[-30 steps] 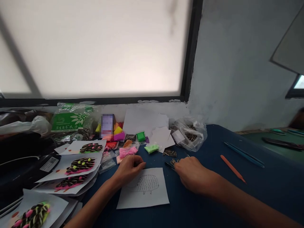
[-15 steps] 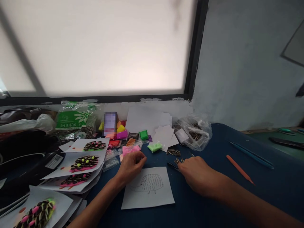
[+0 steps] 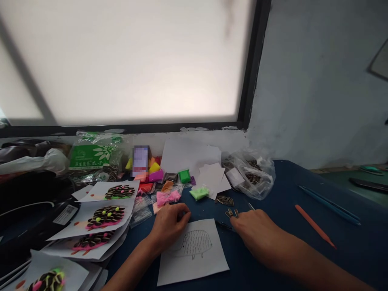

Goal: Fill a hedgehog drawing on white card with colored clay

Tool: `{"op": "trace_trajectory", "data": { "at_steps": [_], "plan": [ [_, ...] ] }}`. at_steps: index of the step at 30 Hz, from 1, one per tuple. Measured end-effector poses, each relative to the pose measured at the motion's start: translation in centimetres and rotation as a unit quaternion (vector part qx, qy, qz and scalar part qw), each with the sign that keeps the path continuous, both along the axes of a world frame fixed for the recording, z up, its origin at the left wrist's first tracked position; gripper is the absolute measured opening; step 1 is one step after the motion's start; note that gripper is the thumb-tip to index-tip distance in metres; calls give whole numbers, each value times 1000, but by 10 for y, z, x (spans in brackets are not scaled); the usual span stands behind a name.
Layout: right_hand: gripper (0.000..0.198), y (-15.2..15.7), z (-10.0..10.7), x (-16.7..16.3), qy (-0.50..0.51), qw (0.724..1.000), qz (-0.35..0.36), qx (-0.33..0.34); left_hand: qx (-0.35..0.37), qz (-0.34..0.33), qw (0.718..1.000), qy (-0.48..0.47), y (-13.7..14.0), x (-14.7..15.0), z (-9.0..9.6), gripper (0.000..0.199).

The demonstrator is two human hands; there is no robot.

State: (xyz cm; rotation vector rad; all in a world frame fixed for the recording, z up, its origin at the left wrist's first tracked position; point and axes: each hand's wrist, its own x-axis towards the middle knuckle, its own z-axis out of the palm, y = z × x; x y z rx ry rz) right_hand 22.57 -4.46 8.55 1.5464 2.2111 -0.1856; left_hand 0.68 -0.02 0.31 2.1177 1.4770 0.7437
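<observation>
My left hand (image 3: 171, 224) is loosely curled at the upper left corner of a white paper (image 3: 194, 268), with nothing visible in its fingers. The paper bears a pen drawing of a rounded, short-legged animal filled with small marks. To the right, my right hand (image 3: 257, 230) is closed, palm down on the blue table. Its fingertips are beside a few striped sunflower seeds (image 3: 230, 212); what they grip is hidden. A dark pen (image 3: 223, 225) lies partly under this hand, and a thin silvery tip (image 3: 251, 206) shows beyond it. More seeds (image 3: 224, 200) lie in a small pile.
Finished seed-and-clay pictures (image 3: 103, 216) are stacked at left. Colourful clay packets (image 3: 156, 176), pink clay (image 3: 167, 197) and light green clay (image 3: 199, 193) lie behind. Blank cards (image 3: 211, 178) and a bag of seeds (image 3: 253, 178) stand near the wall. An orange tool (image 3: 315, 226) and blue tweezers (image 3: 330, 205) lie right.
The view has shifted slightly, so the paper and table things appear a little lower and further right. My right hand stays by the seeds, and my left hand remains at the paper's corner.
</observation>
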Motion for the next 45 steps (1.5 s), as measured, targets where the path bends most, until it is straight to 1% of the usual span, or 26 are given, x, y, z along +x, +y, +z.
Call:
{"op": "trace_trajectory", "data": {
  "at_steps": [4,9,11,13,16,19,21,23,26,28,31,33,35,37,39,43,45],
  "plan": [
    [40,-2,4,1,-1,1000,-15,-13,-12,-7,1000,4,0,0,2,24],
    [30,-4,7,2,15,1000,-20,-5,-33,-1,999,-24,0,-1,2,25],
    [30,-2,5,2,12,1000,-21,-6,-33,1,999,-36,1,-1,1,26],
    [33,0,4,2,6,1000,-22,-8,-36,4,998,-59,1,-1,-1,28],
    [37,1,2,3,1,1000,-21,-5,-50,10,991,-120,2,-2,-4,31],
    [35,2,-1,3,2,1000,-15,2,-60,19,983,-171,2,-2,-5,32],
    [32,3,-5,5,12,1000,-8,13,-64,24,979,-190,2,-2,-4,32],
    [31,6,-11,7,27,999,-1,24,-63,27,981,-183,2,-2,-2,31],
    [36,10,-17,9,24,999,-4,30,-48,32,990,-126,2,-2,-2,28],
    [39,13,-19,10,9,999,-16,27,-34,35,995,-86,3,-2,-4,28],
    [42,14,-18,11,1,999,-37,23,-12,43,998,-50,3,-2,-6,30],
    [39,13,-19,12,13,998,-36,39,2,49,998,-35,4,-2,-8,32],
    [31,11,-21,12,42,996,-19,72,11,54,998,-28,4,-2,-9,33],
    [22,11,-23,12,83,991,8,103,12,54,998,-34,4,-2,-10,34],
    [17,13,-23,9,116,984,34,132,4,52,997,-58,4,-3,-10,35],
    [16,30,-17,-10,124,975,71,169,-20,56,990,-130,5,-3,-9,33],
    [22,44,-17,-24,124,972,80,185,-21,64,987,-143,6,-3,-8,31]
  ]
}}
